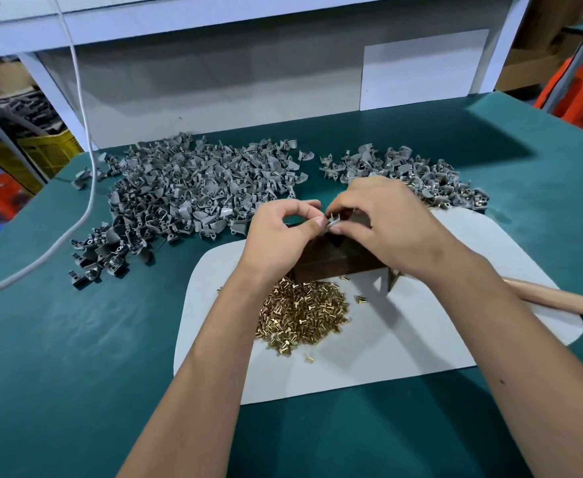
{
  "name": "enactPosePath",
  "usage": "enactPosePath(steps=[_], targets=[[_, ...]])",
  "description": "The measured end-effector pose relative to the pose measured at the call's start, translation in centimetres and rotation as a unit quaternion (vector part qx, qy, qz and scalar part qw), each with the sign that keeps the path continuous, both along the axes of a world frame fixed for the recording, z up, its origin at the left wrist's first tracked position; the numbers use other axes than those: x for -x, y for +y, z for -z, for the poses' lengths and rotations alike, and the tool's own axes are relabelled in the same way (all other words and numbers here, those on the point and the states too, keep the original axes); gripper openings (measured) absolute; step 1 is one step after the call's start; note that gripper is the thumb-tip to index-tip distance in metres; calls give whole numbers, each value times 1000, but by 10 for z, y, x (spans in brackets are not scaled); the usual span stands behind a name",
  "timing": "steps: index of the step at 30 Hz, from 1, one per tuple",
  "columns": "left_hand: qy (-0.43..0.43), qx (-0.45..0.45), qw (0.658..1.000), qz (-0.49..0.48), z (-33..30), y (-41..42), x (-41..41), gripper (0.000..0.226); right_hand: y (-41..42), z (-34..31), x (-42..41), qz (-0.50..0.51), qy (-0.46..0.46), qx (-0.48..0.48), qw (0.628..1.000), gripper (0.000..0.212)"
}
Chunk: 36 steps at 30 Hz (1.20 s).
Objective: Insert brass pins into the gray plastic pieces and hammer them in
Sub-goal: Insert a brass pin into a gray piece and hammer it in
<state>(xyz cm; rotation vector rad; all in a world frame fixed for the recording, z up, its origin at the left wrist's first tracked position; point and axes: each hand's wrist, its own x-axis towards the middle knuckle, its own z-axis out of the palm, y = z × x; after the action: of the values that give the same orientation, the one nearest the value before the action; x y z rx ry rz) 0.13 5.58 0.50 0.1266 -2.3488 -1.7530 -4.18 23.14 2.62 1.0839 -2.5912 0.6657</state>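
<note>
grip: both hands meet over a dark block. left hand (284, 232) pinches a small gray plastic piece (332, 225) between thumb and forefinger; right hand (383, 219) closes its fingertips on the same piece from the other side, with a brass pin (331, 214) standing up out of it.

pin seating: how deep the pin sits cannot be told, since the fingers hide most of the piece.

support: dark block (331, 260) lies just under the hands, on a white mat (403, 343) spread over the green table (76, 374).

pin supply: loose heap of brass pins (303, 312) on the mat, just in front of the block, under the left wrist.

blank parts: large pile of gray pieces (193, 191) to the left, beyond the hands.

second pile: smaller pile of gray pieces (417, 174) to the right, behind the right hand; a few glints of brass show among them, so these look like finished ones.

hammer: only a wooden handle (559, 298) shows, lying on the mat's right edge under the right forearm; the head is hidden.

step in hand: judged to be the insertion, the pin being set by hand into the piece, hammering not yet done.

next move calls for: setting the piece steady on the block with the pin upright, the left hand holding it, and the right hand freeing itself to take up the handle.
</note>
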Motion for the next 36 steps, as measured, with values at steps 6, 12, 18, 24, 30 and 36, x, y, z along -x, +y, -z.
enactPosePath(steps=[6, 12, 18, 24, 30, 36], targets=[[60, 145, 981, -118, 3, -23, 6, 9, 12, 18, 7, 43, 28, 94, 994, 26], [-29, 285, 934, -212, 20, -72, 8, 18, 27, 31, 22, 244, -12, 119, 962, 50], [-23, 316, 930, -188, 24, -91, 3, 25, 24, 25, 14, 298, -15, 170, 939, 37], [-25, 295, 935, -193, 20, -98, -1, 18, -28, 13, -38, 48, 65, 107, 991, 17], [-11, 288, 936, -204, 17, -106, -1, 15, -90, 9, -66, -105, 68, -76, 989, 15], [-15, 319, 933, -165, 16, -118, -7, 20, -137, 17, -73, -105, -1, -159, 982, 20]])
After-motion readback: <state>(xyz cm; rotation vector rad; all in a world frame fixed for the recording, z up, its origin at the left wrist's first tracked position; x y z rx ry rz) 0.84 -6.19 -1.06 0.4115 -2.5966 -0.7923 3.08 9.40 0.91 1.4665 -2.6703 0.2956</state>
